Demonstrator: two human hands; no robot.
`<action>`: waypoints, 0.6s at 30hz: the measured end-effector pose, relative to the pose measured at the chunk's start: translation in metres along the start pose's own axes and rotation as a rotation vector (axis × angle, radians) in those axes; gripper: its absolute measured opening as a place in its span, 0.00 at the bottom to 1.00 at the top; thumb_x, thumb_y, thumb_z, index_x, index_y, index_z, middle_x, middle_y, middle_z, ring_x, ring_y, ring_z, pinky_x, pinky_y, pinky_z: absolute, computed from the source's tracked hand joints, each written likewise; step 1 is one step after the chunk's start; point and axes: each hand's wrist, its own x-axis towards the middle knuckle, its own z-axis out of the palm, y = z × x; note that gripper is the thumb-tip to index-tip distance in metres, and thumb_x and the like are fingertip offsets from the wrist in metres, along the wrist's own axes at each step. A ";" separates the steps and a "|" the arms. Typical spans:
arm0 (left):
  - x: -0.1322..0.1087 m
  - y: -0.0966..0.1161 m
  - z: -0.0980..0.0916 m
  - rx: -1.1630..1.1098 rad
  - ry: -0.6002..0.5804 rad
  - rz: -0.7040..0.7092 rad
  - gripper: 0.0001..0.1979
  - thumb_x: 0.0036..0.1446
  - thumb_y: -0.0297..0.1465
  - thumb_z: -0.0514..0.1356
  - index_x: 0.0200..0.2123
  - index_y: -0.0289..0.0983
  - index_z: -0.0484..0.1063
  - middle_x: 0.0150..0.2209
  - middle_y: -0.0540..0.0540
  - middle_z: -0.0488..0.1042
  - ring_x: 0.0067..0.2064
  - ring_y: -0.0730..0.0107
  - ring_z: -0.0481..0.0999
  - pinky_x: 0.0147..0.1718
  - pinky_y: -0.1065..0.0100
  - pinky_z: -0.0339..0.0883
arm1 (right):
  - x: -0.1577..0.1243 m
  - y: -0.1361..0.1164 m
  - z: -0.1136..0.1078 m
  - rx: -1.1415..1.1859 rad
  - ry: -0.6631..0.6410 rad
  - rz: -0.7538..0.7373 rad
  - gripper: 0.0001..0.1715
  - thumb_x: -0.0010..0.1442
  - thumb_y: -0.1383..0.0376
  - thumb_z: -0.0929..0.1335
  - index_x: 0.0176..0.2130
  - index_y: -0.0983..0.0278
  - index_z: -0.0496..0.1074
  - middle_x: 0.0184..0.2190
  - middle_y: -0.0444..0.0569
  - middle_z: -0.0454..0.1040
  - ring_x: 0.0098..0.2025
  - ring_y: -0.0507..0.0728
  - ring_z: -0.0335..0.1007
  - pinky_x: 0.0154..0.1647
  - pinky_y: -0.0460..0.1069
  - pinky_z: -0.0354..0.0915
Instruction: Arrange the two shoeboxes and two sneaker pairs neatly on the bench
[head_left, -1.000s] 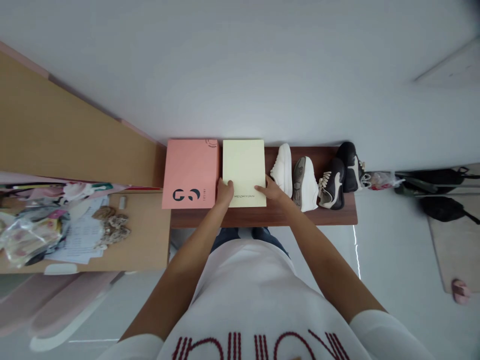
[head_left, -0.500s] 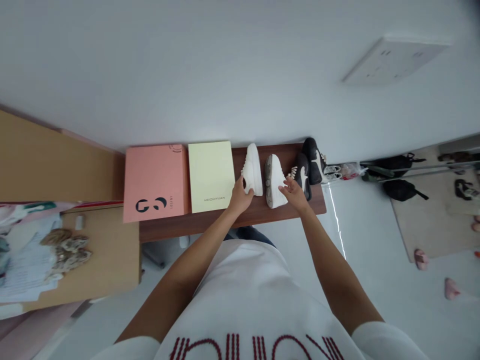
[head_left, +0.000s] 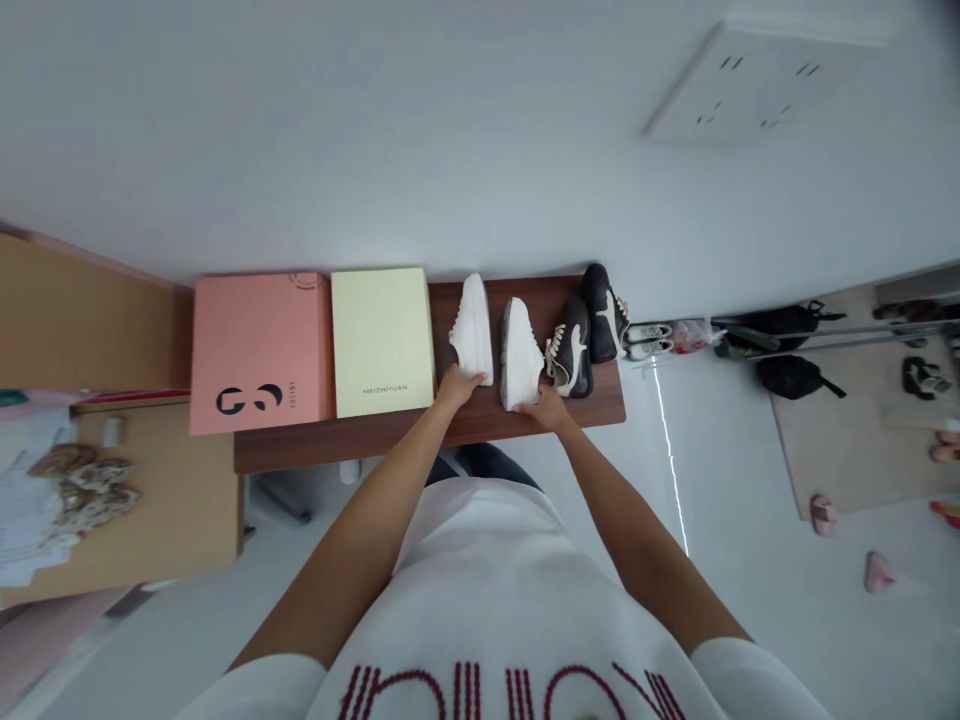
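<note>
Watching remotely through the head camera, taking the pale yellow box (head_left: 381, 345) as my landmark. Two white shoes are lying to its right on the wooden bench (head_left: 360, 440), toes pointing toward the wall: the nearer white shoe (head_left: 472, 325) is sitting just beside the box, and the farther white shoe (head_left: 523, 350) is resting one place further from it, showing its sole edge on the side facing the box. The left hand (head_left: 454, 386) is closing its fingers around the heel of the nearer shoe; the right hand (head_left: 546, 407) is gripping the heel end of the farther one, thumb low at its near end. How hard either is squeezing, I am not able to tell. Both shoes are looking light to me, with soft, yielding uppers over stiffer, thick soles; smooth white surfaces are possibly offering a little slip, but nothing is seeming fragile. I am favouring the heel counter and sole edge as the firm hold, since pinching the upper alone would probably be denting it and letting the toe swing. Beyond the white shoes, farther right of the box, two dark shoes (head_left: 575, 350) are crowding together, leaving the right hand's fingers little side room. The pink box (head_left: 255, 345) is standing just left of the yellow one.
</note>
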 end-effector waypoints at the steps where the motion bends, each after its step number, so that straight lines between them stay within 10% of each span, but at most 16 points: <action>1: 0.000 0.000 0.000 0.020 0.001 -0.003 0.31 0.55 0.41 0.70 0.56 0.29 0.70 0.59 0.27 0.74 0.61 0.45 0.74 0.56 0.60 0.66 | 0.000 0.000 0.000 -0.010 -0.010 -0.020 0.36 0.40 0.54 0.81 0.46 0.65 0.75 0.45 0.55 0.80 0.52 0.70 0.74 0.59 0.67 0.69; 18: -0.024 0.042 -0.021 0.570 -0.035 0.411 0.14 0.64 0.36 0.64 0.50 0.37 0.74 0.52 0.33 0.78 0.58 0.44 0.75 0.61 0.55 0.58 | -0.001 -0.071 -0.048 -0.791 -0.104 -0.371 0.23 0.63 0.46 0.70 0.44 0.61 0.73 0.43 0.57 0.81 0.48 0.67 0.77 0.46 0.52 0.67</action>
